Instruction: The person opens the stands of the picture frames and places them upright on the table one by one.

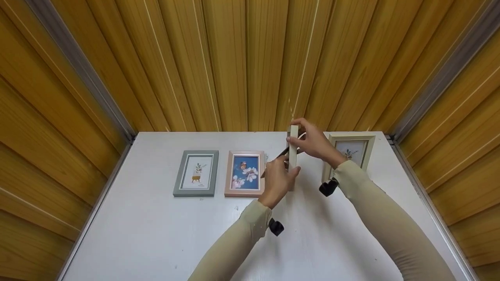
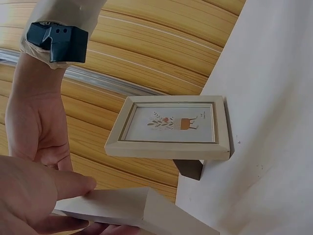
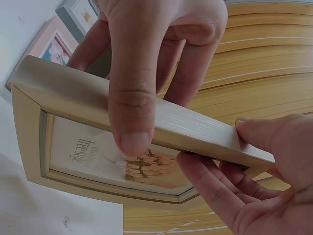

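On the white surface (image 1: 156, 230), from left: a grey-green frame (image 1: 196, 173), then a pink frame (image 1: 245, 173). The left hand's (image 1: 279, 177) fingers grip the near end of a raised cream frame (image 1: 293, 155), seen edge-on; the right hand's (image 1: 313, 141) fingers pinch its far end, beside a standing frame (image 1: 368, 154).
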### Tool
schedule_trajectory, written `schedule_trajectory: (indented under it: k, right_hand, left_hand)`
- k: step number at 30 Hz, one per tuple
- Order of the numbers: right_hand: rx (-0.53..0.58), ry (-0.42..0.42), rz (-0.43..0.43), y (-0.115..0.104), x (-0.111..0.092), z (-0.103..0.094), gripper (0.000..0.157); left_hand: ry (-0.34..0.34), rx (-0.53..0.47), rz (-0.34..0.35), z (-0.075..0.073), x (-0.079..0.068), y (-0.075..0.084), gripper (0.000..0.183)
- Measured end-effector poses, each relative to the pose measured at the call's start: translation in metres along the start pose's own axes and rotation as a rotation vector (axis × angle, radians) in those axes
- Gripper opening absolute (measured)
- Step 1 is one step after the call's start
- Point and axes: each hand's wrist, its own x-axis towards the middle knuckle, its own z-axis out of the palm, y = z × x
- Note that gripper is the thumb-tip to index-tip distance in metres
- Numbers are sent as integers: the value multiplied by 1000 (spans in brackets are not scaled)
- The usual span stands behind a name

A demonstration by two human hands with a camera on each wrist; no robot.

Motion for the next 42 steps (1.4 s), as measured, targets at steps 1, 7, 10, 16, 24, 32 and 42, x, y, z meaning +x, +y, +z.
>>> schedule_trajectory:
  k: [1,7,10,16,24,32,42]
  right_hand:
    - [3,4,1,0,0,0,54]
    - [0,17,-8,2,1,3,53]
    - [-5,25,-10,2,1,4,54]
    - [49,24,-57,2,0,6,54]
    - [46,136,-80,25,-3,0,48]
    - [-116,139,-18,57,-15,1,58]
    - [2,87,59,79,-27,6,70]
  left_hand:
    - [1,5,-1,0,0,0,31]
    - [11,24,-1,-1,1,1,30]
    - [15,22,1,-1,2,0,29]
    - [24,17,29,-4,4,-4,25]
    - [-24,-80,1,-18,7,-15,28]
    - [-105,-192,-27,-33,11,-32,27]
    - [-267,-417,-99,-45,18,-59,26]
